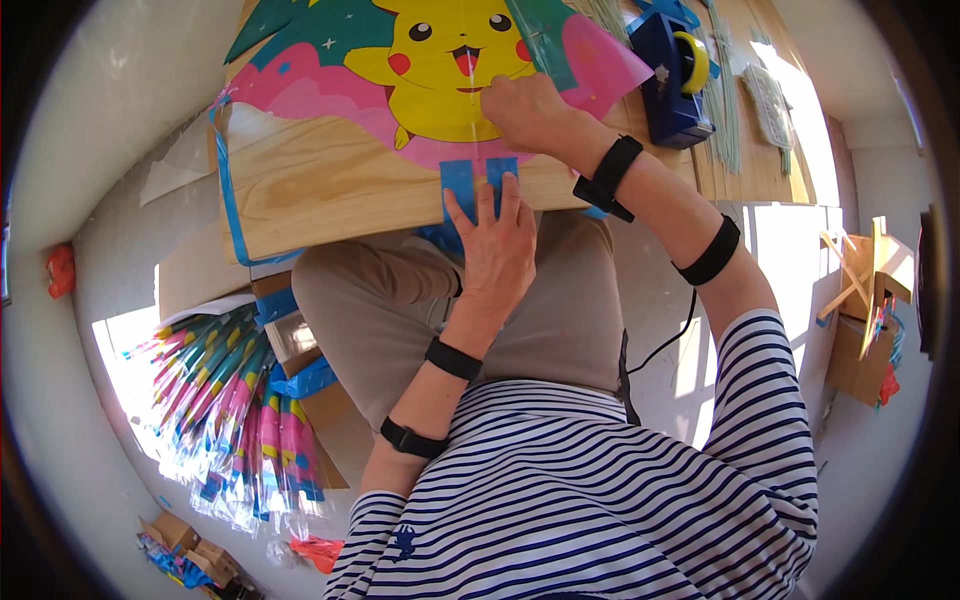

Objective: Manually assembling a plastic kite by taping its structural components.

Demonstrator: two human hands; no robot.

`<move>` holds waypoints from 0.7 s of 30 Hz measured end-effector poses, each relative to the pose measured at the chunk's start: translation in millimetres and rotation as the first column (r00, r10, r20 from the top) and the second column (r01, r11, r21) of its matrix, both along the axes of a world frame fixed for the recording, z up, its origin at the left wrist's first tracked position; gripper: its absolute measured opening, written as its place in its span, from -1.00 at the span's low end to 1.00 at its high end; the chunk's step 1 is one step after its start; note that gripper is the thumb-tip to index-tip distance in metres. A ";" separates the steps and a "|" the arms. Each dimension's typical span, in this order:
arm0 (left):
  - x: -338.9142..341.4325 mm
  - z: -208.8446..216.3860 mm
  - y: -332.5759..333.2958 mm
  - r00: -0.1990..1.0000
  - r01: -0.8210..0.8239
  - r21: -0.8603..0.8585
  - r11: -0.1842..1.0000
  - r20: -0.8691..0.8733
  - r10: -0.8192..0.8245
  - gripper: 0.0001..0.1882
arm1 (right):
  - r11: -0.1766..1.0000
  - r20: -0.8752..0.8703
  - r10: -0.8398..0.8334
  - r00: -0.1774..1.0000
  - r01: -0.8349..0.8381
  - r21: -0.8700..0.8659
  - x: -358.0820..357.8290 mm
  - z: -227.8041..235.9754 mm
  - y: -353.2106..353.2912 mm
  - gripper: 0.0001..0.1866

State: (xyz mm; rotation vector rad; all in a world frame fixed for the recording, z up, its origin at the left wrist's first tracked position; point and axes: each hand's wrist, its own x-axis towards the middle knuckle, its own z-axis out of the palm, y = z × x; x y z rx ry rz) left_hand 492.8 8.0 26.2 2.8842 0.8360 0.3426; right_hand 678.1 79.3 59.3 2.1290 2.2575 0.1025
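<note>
A thin printed sheet [345, 128], shaped like a kite, lies on the wooden table in pink, green and yellow, with a cartoon character on it. A thin pale line runs down its middle. My left hand [495, 245] rests at the table's near edge, fingers stretched out and spread, fingertips on two blue strips [457, 180] below the sheet. Farther up, my right hand [530, 115] is closed with its knuckles up over the yellow part, beside the pale line. Whatever its fingers hold is hidden.
A blue tape dispenser [672, 85] with a yellow roll stands right of the sheet, near thin pale rods [722, 110] and a clear plastic box [768, 105]. Blue tape [232, 215] edges the wooden table [330, 205]. Many wrapped colourful bundles [235, 400] lie at lower left, beside cardboard boxes [292, 335].
</note>
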 end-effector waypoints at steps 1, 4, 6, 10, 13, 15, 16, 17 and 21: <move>0.3 0.4 -0.1 1.000 0.001 0.002 1.000 -0.003 -0.001 -0.51 | 0.999 -0.023 -0.028 0.999 0.028 0.024 4.6 1.8 2.0 -0.87; 0.8 -0.4 -0.5 0.998 -0.002 -0.005 1.000 0.055 0.002 -0.57 | 0.993 -0.131 -0.091 0.987 0.101 0.068 14.9 11.4 6.1 -0.86; 1.1 -0.4 0.5 0.996 -0.007 -0.012 1.000 0.087 0.008 -0.60 | 0.991 -0.245 -0.100 0.964 0.120 0.066 12.3 13.3 -0.3 -0.87; -0.3 -3.8 0.0 0.998 0.000 -0.010 1.000 0.055 0.000 -0.51 | 0.975 -0.413 -0.213 0.886 0.221 -0.029 4.3 2.9 -35.2 -0.87; -0.8 -7.2 -0.4 0.999 -0.002 -0.008 1.000 0.053 0.002 -0.44 | 0.948 -0.508 -0.307 0.805 0.305 -0.090 -2.5 -8.2 -51.7 -0.81; -0.5 -7.5 -0.4 0.998 -0.004 -0.005 1.000 0.059 0.005 -0.43 | 0.942 -0.529 -0.316 0.788 0.327 -0.075 -7.3 -14.8 -55.0 -0.79; -0.2 -7.7 -0.6 0.998 -0.005 -0.001 1.000 0.060 0.005 -0.42 | 0.938 -0.531 -0.324 0.783 0.339 -0.073 -7.9 -16.4 -54.4 -0.79; -0.4 -7.7 -0.1 0.998 -0.006 0.004 1.000 0.060 0.006 -0.41 | 0.934 -0.534 -0.332 0.778 0.350 -0.071 -9.3 -17.4 -52.8 -0.79; -1.2 -6.6 0.3 0.999 0.005 -0.019 1.000 0.050 -0.004 -0.39 | 0.918 -0.514 -0.367 0.775 0.390 -0.068 -7.4 -28.5 -45.9 -0.78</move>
